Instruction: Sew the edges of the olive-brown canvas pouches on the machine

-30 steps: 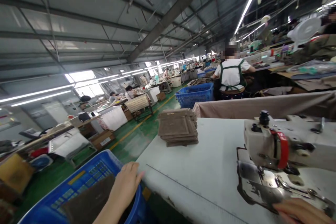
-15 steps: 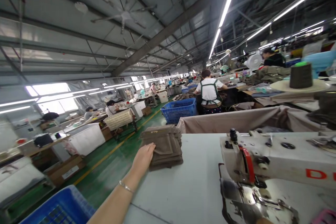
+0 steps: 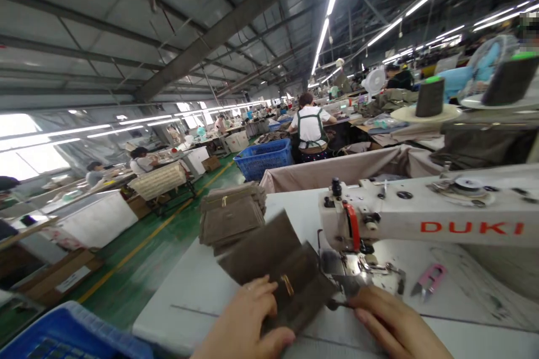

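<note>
Our left hand (image 3: 248, 317) and our right hand (image 3: 391, 320) lie low in the view, well apart, with a brown fabric panel (image 3: 278, 272) between them. The left fingers curve over the panel's near edge, while the right fingers lie together at its right edge, just beside the sewing machine's needle area; we cannot tell whether either hand pinches or only presses. The panel is blurred, raised at an angle above the white surface (image 3: 181, 314), and carries a small gold-coloured fitting (image 3: 287, 285). It looks light, thick and pliable, so it would probably flop if held at one point; its flat outer edges, away from the stiff fitting, seem the best places to hold, with both hands sharing the weight. Beyond it, a stack of similar brown panels (image 3: 231, 216) sits on the surface. To the right stands a white DUKI sewing machine (image 3: 379, 213), with pink thread snips (image 3: 429, 280) lying near its base. A blue plastic crate (image 3: 71, 336) sits at the lower left corner. Farther off, a co-worker (image 3: 309, 126) in a white shirt and green apron sits at a workstation beside a blue basket (image 3: 263, 160).
</note>
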`<state>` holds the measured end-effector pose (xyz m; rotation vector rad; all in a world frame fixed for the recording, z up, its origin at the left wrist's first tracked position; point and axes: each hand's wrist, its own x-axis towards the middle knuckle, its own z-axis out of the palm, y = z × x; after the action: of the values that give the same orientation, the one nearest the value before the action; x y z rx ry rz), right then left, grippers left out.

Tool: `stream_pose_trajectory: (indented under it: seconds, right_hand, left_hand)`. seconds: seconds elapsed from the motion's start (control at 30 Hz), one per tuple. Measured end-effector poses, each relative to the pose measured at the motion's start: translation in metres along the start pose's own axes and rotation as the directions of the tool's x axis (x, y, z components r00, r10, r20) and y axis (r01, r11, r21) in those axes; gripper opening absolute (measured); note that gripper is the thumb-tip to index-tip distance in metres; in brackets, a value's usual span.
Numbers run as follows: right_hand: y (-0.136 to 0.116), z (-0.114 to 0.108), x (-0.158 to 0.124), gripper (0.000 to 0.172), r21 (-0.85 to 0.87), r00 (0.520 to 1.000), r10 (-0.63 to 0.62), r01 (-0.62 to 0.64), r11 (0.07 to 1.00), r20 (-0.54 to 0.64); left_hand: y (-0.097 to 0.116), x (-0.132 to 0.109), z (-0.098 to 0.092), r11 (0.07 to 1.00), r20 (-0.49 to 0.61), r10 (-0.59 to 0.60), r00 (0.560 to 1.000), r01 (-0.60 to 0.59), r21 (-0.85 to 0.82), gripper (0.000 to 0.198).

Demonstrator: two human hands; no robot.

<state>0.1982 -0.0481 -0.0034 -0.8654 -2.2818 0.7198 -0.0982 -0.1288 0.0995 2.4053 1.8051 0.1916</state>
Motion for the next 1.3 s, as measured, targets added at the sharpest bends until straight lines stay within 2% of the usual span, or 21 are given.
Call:
stream_pose_trajectory:
  seconds: [0.07, 0.13, 0.2, 0.27, 0.37, 0.43, 0.5, 0.57, 0.63, 0.7, 0.73, 0.83, 0.93, 1.0, 1.1, 1.3]
  right_hand:
    - [-0.009, -0.001, 0.001, 0.025, -0.034, 0.997, 0.064, -0.063, 0.997, 0.03]
    - [-0.013, 0.002, 0.002, 0.019, -0.105, 0.995, 0.096, -0.093, 0.99, 0.027]
    - [-0.013, 0.007, 0.002, 0.018, -0.154, 0.994, 0.113, -0.11, 0.982, 0.011]
    - [-0.013, 0.013, 0.0, 0.021, -0.157, 0.99, 0.138, -0.138, 0.978, -0.011]
    - [-0.014, 0.018, -0.003, 0.026, -0.117, 0.981, 0.189, -0.193, 0.974, -0.049]
    - [-0.018, 0.018, -0.005, 0.029, -0.08, 0.973, 0.222, -0.227, 0.971, -0.067]
    - [-0.024, 0.015, -0.006, 0.022, -0.017, 0.965, 0.247, -0.249, 0.968, -0.083]
    - [-0.034, 0.009, -0.006, 0.009, 0.066, 0.967, 0.237, -0.231, 0.971, -0.097]
    - [-0.045, 0.0, -0.007, 0.011, 0.13, 0.976, 0.186, -0.171, 0.977, -0.115]
    - [-0.057, -0.01, -0.007, 0.016, 0.174, 0.984, 0.132, -0.111, 0.979, -0.118]
    - [-0.062, -0.015, -0.008, 0.017, 0.203, 0.988, 0.116, -0.094, 0.975, -0.102]
    - [-0.075, -0.027, -0.008, 0.023, 0.319, 0.992, 0.118, -0.096, 0.943, -0.051]
    - [-0.083, -0.032, -0.009, 0.021, 0.401, 0.983, 0.175, -0.137, 0.906, -0.059]
    - [-0.085, -0.033, -0.011, 0.015, 0.426, 0.964, 0.26, -0.213, 0.879, -0.054]
    - [-0.085, -0.034, -0.014, 0.009, 0.442, 0.928, 0.373, -0.328, 0.835, -0.016]
    - [-0.086, -0.034, -0.015, 0.01, 0.461, 0.914, 0.405, -0.356, 0.813, -0.008]
  left_hand:
    - [0.015, 0.001, 0.037, 0.997, 0.056, -0.029, 0.998, 0.033, -0.075, 0.032]
    - [0.022, 0.014, 0.063, 0.992, 0.017, -0.066, 0.998, 0.068, -0.103, 0.042]
    - [0.025, 0.033, 0.076, 0.991, -0.054, -0.088, 0.995, 0.083, -0.101, 0.05]
    - [0.028, 0.052, 0.08, 0.986, -0.12, -0.123, 0.985, 0.108, -0.126, 0.05]
    - [0.034, 0.07, 0.077, 0.963, -0.148, -0.187, 0.971, 0.152, -0.221, 0.026]
    - [0.039, 0.073, 0.074, 0.951, -0.131, -0.194, 0.972, 0.154, -0.268, 0.012]
    - [0.046, 0.069, 0.067, 0.943, -0.107, -0.187, 0.976, 0.148, -0.296, 0.01]
    - [0.052, 0.06, 0.055, 0.904, -0.056, -0.183, 0.982, 0.145, -0.403, 0.009]
    - [0.059, 0.049, 0.04, 0.756, 0.024, -0.168, 0.986, 0.144, -0.639, 0.014]
    - [0.066, 0.039, 0.025, 0.503, 0.09, -0.136, 0.987, 0.147, -0.852, 0.021]
    - [0.069, 0.034, 0.02, 0.396, 0.106, -0.134, 0.985, 0.152, -0.906, 0.023]
    - [0.077, 0.025, 0.011, 0.249, 0.099, -0.194, 0.976, 0.147, -0.957, 0.025]
    - [0.083, 0.02, 0.015, 0.142, 0.069, -0.253, 0.965, 0.107, -0.984, 0.027]
    - [0.086, 0.018, 0.019, 0.112, 0.061, -0.281, 0.958, 0.095, -0.989, 0.03]
    - [0.089, 0.017, 0.024, 0.123, 0.057, -0.309, 0.949, 0.1, -0.987, 0.026]
    - [0.092, 0.015, 0.028, 0.044, 0.074, -0.357, 0.931, 0.096, -0.994, 0.027]
